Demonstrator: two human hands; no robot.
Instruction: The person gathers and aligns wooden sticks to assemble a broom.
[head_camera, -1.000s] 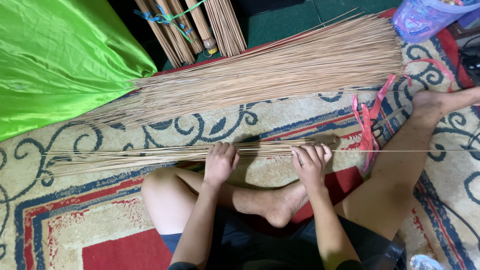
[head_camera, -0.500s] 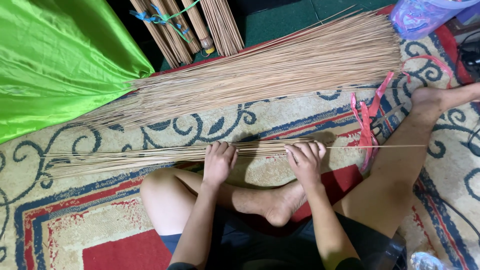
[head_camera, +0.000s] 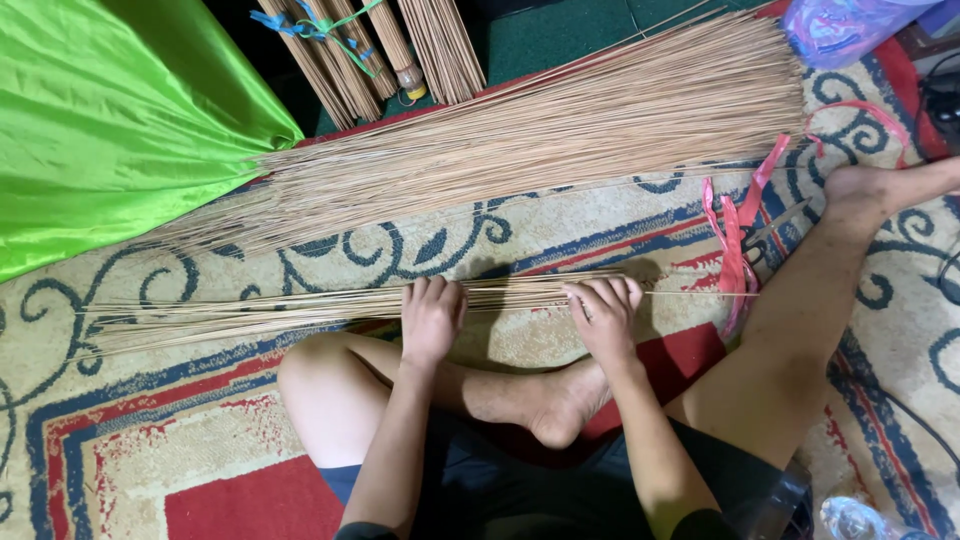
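- Person is sitting cross-legged at the bottom centre of the frame on a patterned rug (head_camera: 130, 470), both hands lying on a small bunch of thin sticks (head_camera: 300, 312) stretched across mid-frame
- Left hand (head_camera: 432, 318) is resting palm-down on the bunch at centre, fingers spread flat over the sticks, pressing and not wrapping
- Right hand (head_camera: 604, 316) is sitting to the right of centre on the same bunch, fingers curled down over the sticks; cannot tell if it is pinching any single one
- One stick is sticking out further right than the rest, reaching toward the red plastic strips (head_camera: 738, 232) at mid-right
- Judging progress: only a thin layer is gathered under the hands, while the large loose pile of sticks (head_camera: 540, 135) is lying well apart across the upper half, looking much bigger, so most of the sorting or gathering appears left
- The small bunch is untied, with its left ends fanning out unevenly toward the left edge
- Already tied bundles (head_camera: 345, 50) are lying at the top centre with green and blue ties
- Green shiny cloth (head_camera: 110, 120) is filling the upper left; a clear plastic bag (head_camera: 850, 25) is at the upper right
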